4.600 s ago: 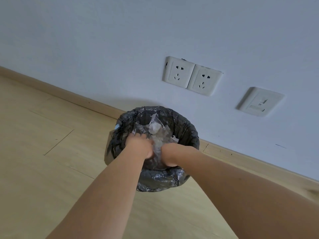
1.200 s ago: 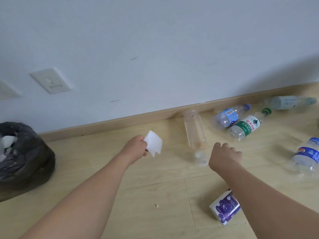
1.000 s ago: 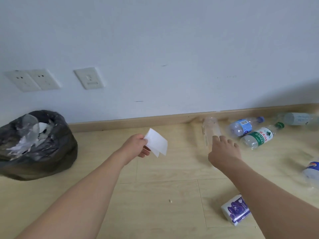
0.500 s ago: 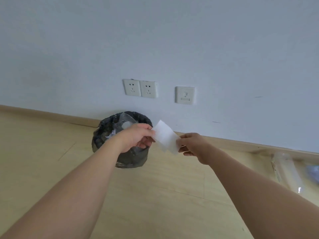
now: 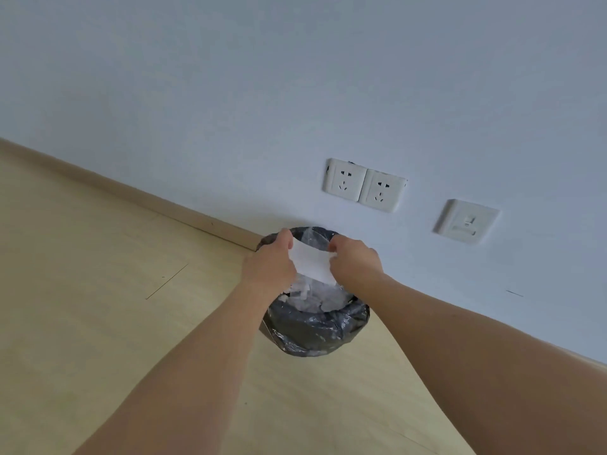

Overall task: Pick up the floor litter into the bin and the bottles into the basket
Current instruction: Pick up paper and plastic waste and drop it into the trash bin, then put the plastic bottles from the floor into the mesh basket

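Note:
A white piece of paper is stretched between both my hands, right above the bin. My left hand grips its left edge and my right hand pinches its right edge. The bin is lined with a black plastic bag and stands on the floor against the wall. White and clear crumpled litter lies inside it. No bottle or basket shows in this view.
A wooden skirting board runs along the white wall. Two power sockets and a switch plate sit on the wall above the bin. Pale wood flooring spreads to the left and front.
The view swung left from the bottles to the bin. My right hand joined my left on the paper, and both now hold it over the bin, which is much closer.

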Demonstrator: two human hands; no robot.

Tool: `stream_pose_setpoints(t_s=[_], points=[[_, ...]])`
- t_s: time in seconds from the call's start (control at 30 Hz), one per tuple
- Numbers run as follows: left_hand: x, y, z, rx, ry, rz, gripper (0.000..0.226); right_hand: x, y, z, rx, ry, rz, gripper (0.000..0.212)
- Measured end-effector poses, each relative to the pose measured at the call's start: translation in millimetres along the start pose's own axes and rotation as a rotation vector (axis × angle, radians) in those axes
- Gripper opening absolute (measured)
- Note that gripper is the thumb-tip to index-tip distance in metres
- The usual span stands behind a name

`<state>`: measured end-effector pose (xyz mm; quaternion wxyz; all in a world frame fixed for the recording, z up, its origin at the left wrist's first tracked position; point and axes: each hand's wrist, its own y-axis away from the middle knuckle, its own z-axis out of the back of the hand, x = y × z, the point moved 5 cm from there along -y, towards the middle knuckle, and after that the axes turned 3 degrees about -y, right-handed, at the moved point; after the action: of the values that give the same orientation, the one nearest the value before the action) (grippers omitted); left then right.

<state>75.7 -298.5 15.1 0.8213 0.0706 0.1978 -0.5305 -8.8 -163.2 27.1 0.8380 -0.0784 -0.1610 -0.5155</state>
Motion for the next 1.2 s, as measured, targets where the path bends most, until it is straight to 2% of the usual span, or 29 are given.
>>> stream_pose_setpoints(t_s=[0.1, 0.17, 0.23, 0.33, 0.43, 0.5, 0.6, 0.73, 0.83, 0.93, 1.07, 1.2], points=[[6, -3, -34, 0.119, -0.442, -0.083, 0.03, 1, -9, -30, 0.045, 0.236, 0.077, 0.031], [15, -7, -50, 0.147, -0.625, -0.086, 0.032, -3, -7, -32, -0.026, 0.204, 0.158, 0.029], [10, -12, -53, 0.073, -0.624, -0.066, 0.033, -19, 1, -16, -0.108, 0.136, 0.198, 0.03], [-28, -16, -43, -0.095, -0.514, -0.087, 0.031, -67, 19, 17, -0.152, 0.134, 0.152, 0.032], [-89, -9, -39, -0.21, -0.399, -0.155, 0.031, -138, 51, 54, -0.202, 0.104, -0.003, 0.037], [-137, 0, -46, -0.207, -0.343, -0.215, 0.027, -189, 83, 79, -0.256, 0.101, -0.124, 0.039], [-226, 25, -75, -0.121, -0.278, -0.328, 0.027, -284, 150, 108, -0.28, 0.101, -0.379, 0.043], [-343, 63, -134, 0.043, -0.184, -0.39, 0.033, -414, 260, 119, -0.25, -0.043, -0.825, 0.049], [-428, 100, -195, 0.282, -0.07, -0.363, 0.041, -499, 348, 103, -0.206, -0.163, -1.211, 0.057], [-494, 132, -262, 0.519, 0.061, -0.297, 0.051, -554, 412, 68, -0.179, -0.385, -1.492, 0.058], [-548, 174, -352, 0.744, 0.146, -0.17, 0.072, -594, 439, 28, -0.108, -0.609, -1.655, 0.068], [-566, 218, -418, 0.9, 0.243, 0.059, 0.095, -605, 439, -15, -0.032, -0.789, -1.708, 0.094]])
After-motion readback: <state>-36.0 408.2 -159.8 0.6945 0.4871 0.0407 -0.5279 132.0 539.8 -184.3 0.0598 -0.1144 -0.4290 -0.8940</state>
